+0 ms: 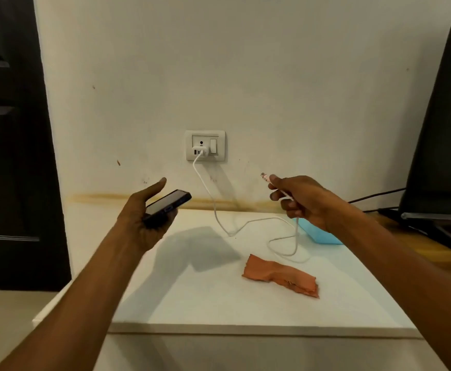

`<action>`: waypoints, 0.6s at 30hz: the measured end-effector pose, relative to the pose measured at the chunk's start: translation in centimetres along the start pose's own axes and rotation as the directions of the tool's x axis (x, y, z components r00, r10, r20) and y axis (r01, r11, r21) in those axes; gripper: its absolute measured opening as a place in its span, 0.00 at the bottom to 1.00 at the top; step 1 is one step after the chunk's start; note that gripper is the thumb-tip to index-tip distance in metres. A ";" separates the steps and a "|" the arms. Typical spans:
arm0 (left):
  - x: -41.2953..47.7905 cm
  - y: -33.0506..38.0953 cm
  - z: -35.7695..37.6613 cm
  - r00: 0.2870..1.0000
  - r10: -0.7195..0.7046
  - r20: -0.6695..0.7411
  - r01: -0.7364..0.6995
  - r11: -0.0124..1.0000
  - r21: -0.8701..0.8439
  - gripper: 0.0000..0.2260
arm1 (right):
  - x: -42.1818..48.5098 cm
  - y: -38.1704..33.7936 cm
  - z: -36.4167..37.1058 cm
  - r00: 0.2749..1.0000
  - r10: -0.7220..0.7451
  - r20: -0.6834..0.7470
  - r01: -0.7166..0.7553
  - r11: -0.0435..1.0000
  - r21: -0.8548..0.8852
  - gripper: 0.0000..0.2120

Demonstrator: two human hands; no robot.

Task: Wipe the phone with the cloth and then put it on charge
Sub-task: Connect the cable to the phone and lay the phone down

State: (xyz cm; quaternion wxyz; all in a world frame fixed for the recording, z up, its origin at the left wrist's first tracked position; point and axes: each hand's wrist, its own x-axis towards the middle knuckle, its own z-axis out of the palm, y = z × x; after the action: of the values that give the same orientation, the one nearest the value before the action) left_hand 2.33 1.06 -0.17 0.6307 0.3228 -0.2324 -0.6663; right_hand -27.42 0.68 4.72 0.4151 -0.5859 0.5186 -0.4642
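My left hand (141,212) holds a dark phone (168,206) above the white table (192,290), its far end pointing right towards the wall. My right hand (298,200) grips the white charging cable (219,218) just behind its plug tip (264,175), which points up and left, a gap away from the phone. The cable runs down in loops over the table to a white charger (200,151) plugged into the wall socket (205,145). An orange cloth (282,275) lies crumpled on the table below my right hand, touched by neither hand.
A light blue box (323,235) sits behind my right wrist. A dark screen on a stand (438,156) with a black cable stands at the right on a wooden surface. A dark door (12,143) is at the left.
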 end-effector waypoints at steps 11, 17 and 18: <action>-0.2 -3.0 2.9 0.960 0.220 0.176 -0.123 0.888 -0.443 0.26 | -3.6 2.1 7.5 0.967 -0.230 0.112 0.235 0.971 -0.036 0.10; 0.6 -3.1 3.4 0.942 0.306 0.136 -0.205 0.849 -0.487 0.33 | -4.4 3.4 9.7 0.971 -0.206 0.125 0.207 0.978 0.001 0.12; 0.8 -3.2 3.4 0.942 0.311 0.130 -0.211 0.846 -0.490 0.33 | -4.5 3.5 9.9 0.970 -0.206 0.127 0.208 0.978 0.000 0.12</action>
State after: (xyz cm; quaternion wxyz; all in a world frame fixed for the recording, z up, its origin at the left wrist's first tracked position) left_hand -2.35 0.23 -0.21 0.7476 0.0557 -0.1698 -0.6396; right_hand -18.68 4.74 -1.43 0.3923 -0.6677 0.4304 -0.4636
